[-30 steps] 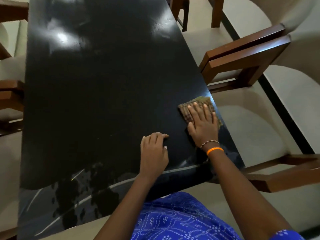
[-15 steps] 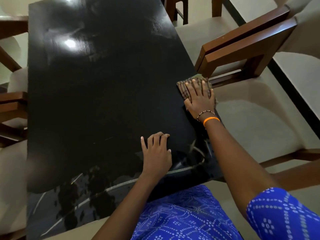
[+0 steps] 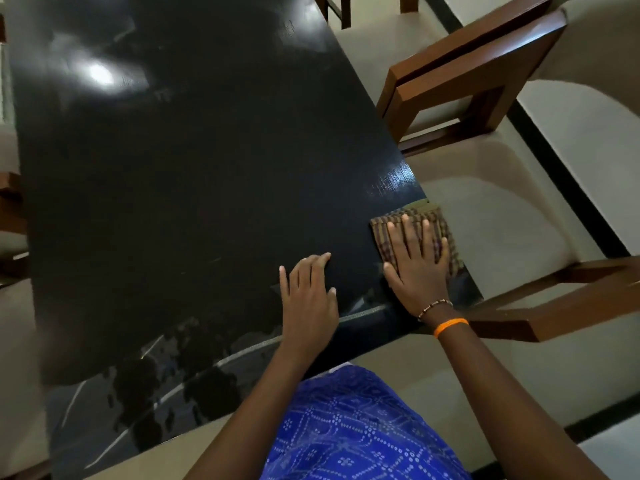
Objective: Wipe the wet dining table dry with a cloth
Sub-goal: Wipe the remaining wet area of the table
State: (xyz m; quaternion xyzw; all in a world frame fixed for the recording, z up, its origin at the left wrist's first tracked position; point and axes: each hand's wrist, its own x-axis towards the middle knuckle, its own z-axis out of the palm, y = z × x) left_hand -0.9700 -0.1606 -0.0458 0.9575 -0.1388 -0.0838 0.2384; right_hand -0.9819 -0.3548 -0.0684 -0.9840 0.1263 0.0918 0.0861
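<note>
Cloth (image 3: 415, 220) under flat right hand (image 3: 417, 268); left hand (image 3: 308, 296) flat on table (image 3: 194, 188).

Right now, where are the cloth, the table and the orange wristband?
cloth (image 3: 394, 224): head view, its left part beyond the fingertips.
table (image 3: 207, 174): head view, bare dark top.
orange wristband (image 3: 450, 326): head view, middle of the band.

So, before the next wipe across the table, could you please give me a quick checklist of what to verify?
1. Right hand flat on the cloth: ok.
2. Cloth fully on the table: not ok, its right side reaches the table's right edge and may overhang.
3. Left hand resting on the table beside it, holding nothing: ok.
4. Path to the left free of objects: ok.
5. Where water remains: cannot tell, glare and reflections hide it.
</note>
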